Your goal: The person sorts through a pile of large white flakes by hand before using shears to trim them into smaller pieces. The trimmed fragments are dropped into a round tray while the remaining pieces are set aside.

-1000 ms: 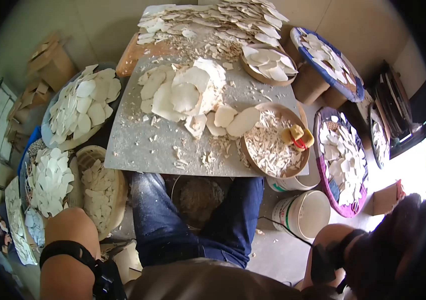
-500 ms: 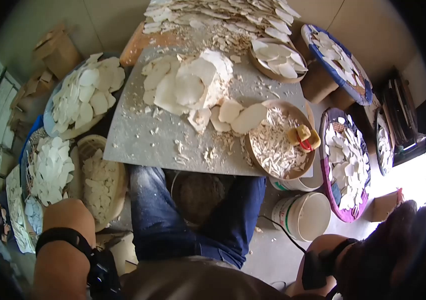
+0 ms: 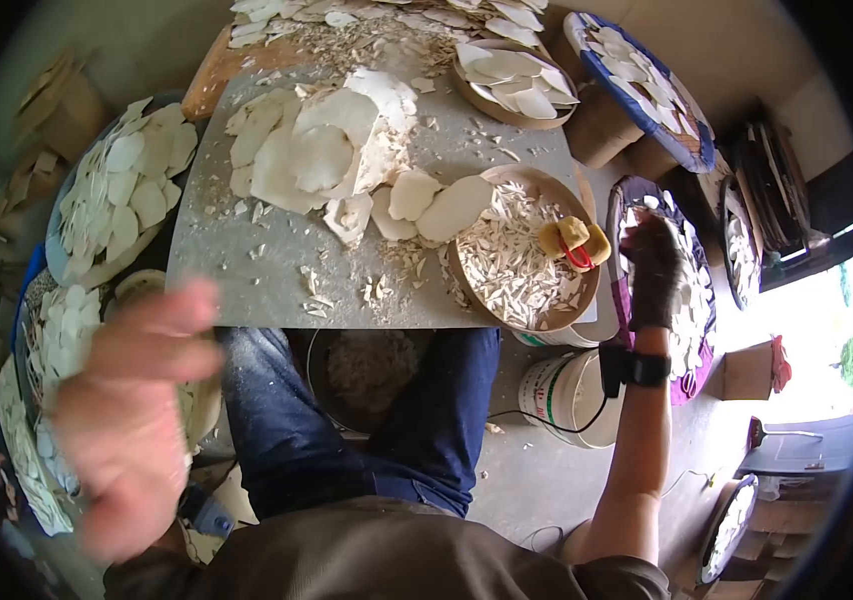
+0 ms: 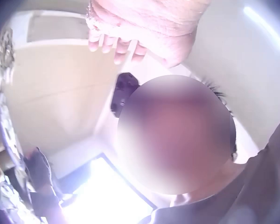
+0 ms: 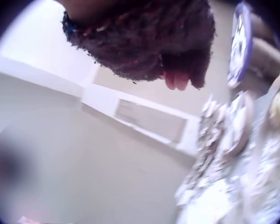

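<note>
My bare left hand (image 3: 142,410) is raised near the head camera, blurred, its fingers spread and nothing in it. The left wrist view also shows this hand (image 4: 149,28), palm side visible. In a dark fingerless glove, my right hand (image 3: 655,265) hovers right of the round tray of shavings (image 3: 467,270), overlapping the purple-rimmed basket. Bare fingertips (image 5: 176,80) poke out of the glove, loosely bent, with no object showing. On the tray's right side lies a yellow block-like item (image 3: 575,240) with a red band. Flat off-white pieces (image 3: 322,155) are piled on the grey tabletop (image 3: 257,275).
A bowl of flat pieces (image 3: 517,85) stands at the table's back right. Baskets of similar pieces flank the table, including a blue-rimmed one (image 3: 587,50) and a purple-rimmed one (image 3: 692,375). White buckets (image 3: 547,395) stand under the right edge. A cable (image 3: 537,415) runs from the right wrist.
Both hands have come up and forward into the head view from low at the sides. The head view has shifted, moving the table left and slightly up. The piles look the same.
</note>
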Demonstrator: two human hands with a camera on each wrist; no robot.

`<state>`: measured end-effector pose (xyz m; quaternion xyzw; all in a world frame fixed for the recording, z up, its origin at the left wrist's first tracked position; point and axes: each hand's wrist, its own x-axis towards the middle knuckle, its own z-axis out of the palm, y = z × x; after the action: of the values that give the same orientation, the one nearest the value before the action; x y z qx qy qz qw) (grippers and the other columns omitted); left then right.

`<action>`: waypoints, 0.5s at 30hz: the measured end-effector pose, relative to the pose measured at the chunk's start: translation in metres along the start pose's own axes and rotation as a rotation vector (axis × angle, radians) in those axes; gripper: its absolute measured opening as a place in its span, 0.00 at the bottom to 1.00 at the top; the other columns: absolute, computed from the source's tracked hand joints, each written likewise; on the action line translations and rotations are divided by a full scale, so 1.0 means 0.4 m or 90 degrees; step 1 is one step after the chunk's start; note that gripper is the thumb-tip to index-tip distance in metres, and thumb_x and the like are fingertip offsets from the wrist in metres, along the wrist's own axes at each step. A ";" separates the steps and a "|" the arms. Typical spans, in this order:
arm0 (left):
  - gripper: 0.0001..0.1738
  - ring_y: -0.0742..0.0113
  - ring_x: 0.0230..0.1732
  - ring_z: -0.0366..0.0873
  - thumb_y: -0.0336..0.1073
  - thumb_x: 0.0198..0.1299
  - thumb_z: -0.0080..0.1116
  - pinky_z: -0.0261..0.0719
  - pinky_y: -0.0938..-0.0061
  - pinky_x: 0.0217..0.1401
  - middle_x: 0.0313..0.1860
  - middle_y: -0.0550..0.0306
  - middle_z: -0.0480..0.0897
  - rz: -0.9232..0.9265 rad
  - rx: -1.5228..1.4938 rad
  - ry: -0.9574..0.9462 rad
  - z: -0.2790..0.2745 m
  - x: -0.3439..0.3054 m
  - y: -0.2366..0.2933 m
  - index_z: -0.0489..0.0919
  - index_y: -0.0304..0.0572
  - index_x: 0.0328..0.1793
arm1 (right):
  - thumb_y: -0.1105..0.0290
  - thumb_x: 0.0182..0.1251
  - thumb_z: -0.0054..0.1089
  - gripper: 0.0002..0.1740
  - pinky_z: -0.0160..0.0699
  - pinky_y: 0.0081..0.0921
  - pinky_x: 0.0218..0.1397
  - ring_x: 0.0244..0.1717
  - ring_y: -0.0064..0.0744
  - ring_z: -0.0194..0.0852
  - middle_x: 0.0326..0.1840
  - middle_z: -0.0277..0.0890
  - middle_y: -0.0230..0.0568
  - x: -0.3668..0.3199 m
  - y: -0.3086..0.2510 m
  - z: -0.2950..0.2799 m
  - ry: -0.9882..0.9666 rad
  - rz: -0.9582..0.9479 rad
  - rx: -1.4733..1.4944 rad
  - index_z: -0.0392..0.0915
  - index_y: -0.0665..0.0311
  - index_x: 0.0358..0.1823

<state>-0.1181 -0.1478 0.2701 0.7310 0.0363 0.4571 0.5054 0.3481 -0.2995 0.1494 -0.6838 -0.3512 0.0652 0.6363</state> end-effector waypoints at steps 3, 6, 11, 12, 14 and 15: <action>0.22 0.51 0.56 0.76 0.44 0.59 0.60 0.69 0.61 0.62 0.49 0.46 0.81 -0.258 0.004 -0.070 0.003 -0.095 -0.080 0.76 0.37 0.55 | 0.66 0.61 0.58 0.14 0.76 0.29 0.45 0.40 0.30 0.80 0.38 0.82 0.41 0.025 0.215 -0.042 -0.092 -0.003 -0.384 0.80 0.60 0.47; 0.16 0.64 0.49 0.80 0.28 0.57 0.61 0.73 0.73 0.56 0.47 0.51 0.82 -0.443 0.058 -0.069 0.017 -0.237 -0.144 0.77 0.33 0.52 | 0.64 0.58 0.59 0.16 0.76 0.31 0.45 0.40 0.36 0.81 0.36 0.82 0.45 0.022 0.265 -0.017 -0.205 0.054 -0.496 0.80 0.60 0.47; 0.14 0.71 0.47 0.80 0.28 0.61 0.58 0.75 0.76 0.54 0.43 0.54 0.84 -0.577 0.079 0.033 0.045 -0.371 -0.161 0.77 0.34 0.53 | 0.58 0.55 0.62 0.21 0.77 0.37 0.42 0.41 0.48 0.81 0.38 0.81 0.50 0.075 0.311 0.001 -0.311 -0.038 -0.546 0.77 0.59 0.48; 0.14 0.71 0.47 0.80 0.29 0.61 0.58 0.74 0.76 0.54 0.44 0.54 0.84 -0.584 0.087 0.057 0.054 -0.389 -0.160 0.77 0.34 0.53 | 0.57 0.56 0.62 0.21 0.77 0.39 0.43 0.42 0.50 0.80 0.39 0.81 0.51 0.079 0.294 0.011 -0.333 -0.033 -0.645 0.78 0.59 0.48; 0.14 0.71 0.47 0.80 0.29 0.61 0.58 0.74 0.76 0.54 0.44 0.54 0.84 -0.581 0.105 0.100 0.069 -0.407 -0.164 0.77 0.34 0.53 | 0.53 0.54 0.62 0.23 0.77 0.43 0.44 0.43 0.54 0.79 0.39 0.80 0.52 0.097 0.312 0.034 -0.332 -0.018 -0.732 0.79 0.59 0.47; 0.14 0.70 0.48 0.80 0.29 0.61 0.58 0.74 0.76 0.54 0.44 0.53 0.84 -0.572 0.121 0.098 0.076 -0.409 -0.157 0.77 0.34 0.53 | 0.52 0.54 0.62 0.23 0.77 0.43 0.44 0.44 0.55 0.78 0.39 0.80 0.53 0.104 0.324 0.036 -0.330 -0.018 -0.732 0.79 0.59 0.46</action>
<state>-0.1658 -0.2227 0.1160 0.6498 0.4286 0.2400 0.5800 0.4229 -0.2567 0.0428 -0.8738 -0.4818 0.0215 0.0623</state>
